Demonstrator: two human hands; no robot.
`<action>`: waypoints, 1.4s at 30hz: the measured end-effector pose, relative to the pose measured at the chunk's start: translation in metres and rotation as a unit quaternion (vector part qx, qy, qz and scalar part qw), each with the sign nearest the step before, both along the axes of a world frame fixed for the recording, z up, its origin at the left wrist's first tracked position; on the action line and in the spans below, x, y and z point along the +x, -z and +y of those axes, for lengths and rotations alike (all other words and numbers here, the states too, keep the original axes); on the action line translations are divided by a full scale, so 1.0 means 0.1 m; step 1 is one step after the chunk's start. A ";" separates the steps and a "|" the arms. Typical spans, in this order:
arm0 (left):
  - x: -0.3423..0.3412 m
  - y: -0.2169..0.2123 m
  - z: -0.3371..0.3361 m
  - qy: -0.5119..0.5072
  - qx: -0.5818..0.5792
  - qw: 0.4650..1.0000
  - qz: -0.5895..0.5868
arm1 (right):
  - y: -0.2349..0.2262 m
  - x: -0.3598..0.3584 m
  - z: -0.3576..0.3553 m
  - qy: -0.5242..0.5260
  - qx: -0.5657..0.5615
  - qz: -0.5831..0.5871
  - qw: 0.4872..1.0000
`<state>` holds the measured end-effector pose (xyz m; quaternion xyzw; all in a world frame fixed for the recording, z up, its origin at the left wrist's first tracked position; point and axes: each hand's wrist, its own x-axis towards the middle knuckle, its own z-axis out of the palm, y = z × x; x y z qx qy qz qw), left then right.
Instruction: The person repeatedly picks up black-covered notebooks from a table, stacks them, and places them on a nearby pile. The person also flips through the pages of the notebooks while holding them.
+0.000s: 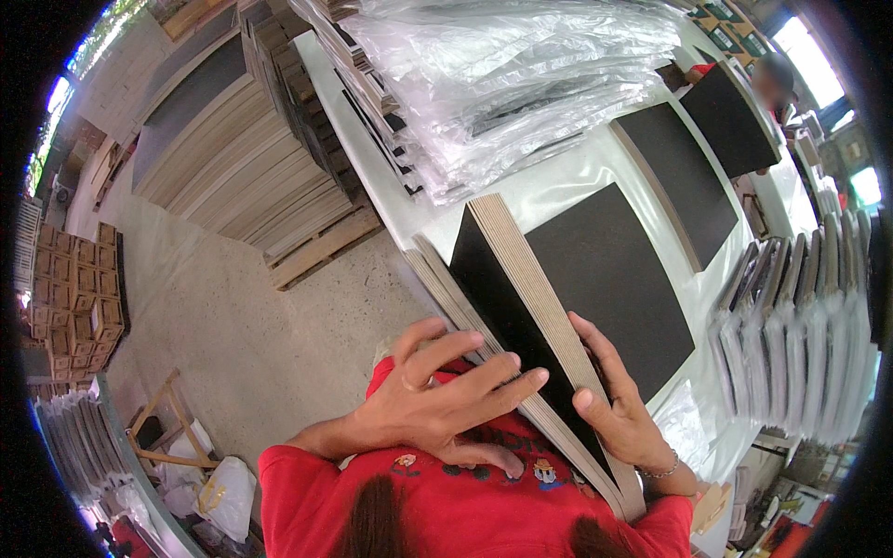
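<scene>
A thick stack of black-faced boards (549, 321) stands tilted on its edge before my chest, its layered tan edges facing up. My right hand (619, 400) grips this stack near its close end, the thumb on the near side and the fingers along the far side. Over the near side of the boards, my left hand (456, 377) is open with its fingers spread. Whether its fingertips touch the black face I cannot tell. More pale board edges (437, 270) lean along the table side, next to the stack. Just beyond lies a flat black board (614, 279).
Clear plastic bags (521, 84) are piled on the white table (344, 139). Another black board (679, 181) lies farther right, near a person holding a dark panel (732, 116). Plastic-wrapped panels (791, 325) stand at right. A pallet (326, 246) of boards sits left.
</scene>
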<state>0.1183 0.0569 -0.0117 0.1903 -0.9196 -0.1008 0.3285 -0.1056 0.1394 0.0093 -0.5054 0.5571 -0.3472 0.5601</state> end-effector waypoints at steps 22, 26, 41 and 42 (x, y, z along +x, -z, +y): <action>-0.09 -0.01 -0.01 0.053 0.056 0.994 -0.077 | 0.02 -0.04 -0.02 -0.016 -0.011 -0.010 1.000; -0.08 -0.02 0.00 0.058 0.073 0.993 -0.073 | 0.06 -0.04 0.00 -0.013 -0.013 -0.021 1.000; -0.23 -0.07 -0.06 0.073 0.069 0.995 -0.007 | 0.01 -0.05 -0.04 -0.014 -0.031 -0.017 0.999; -0.25 -0.06 -0.05 0.059 0.067 0.996 -0.020 | -0.02 -0.05 -0.05 -0.014 -0.030 -0.017 0.999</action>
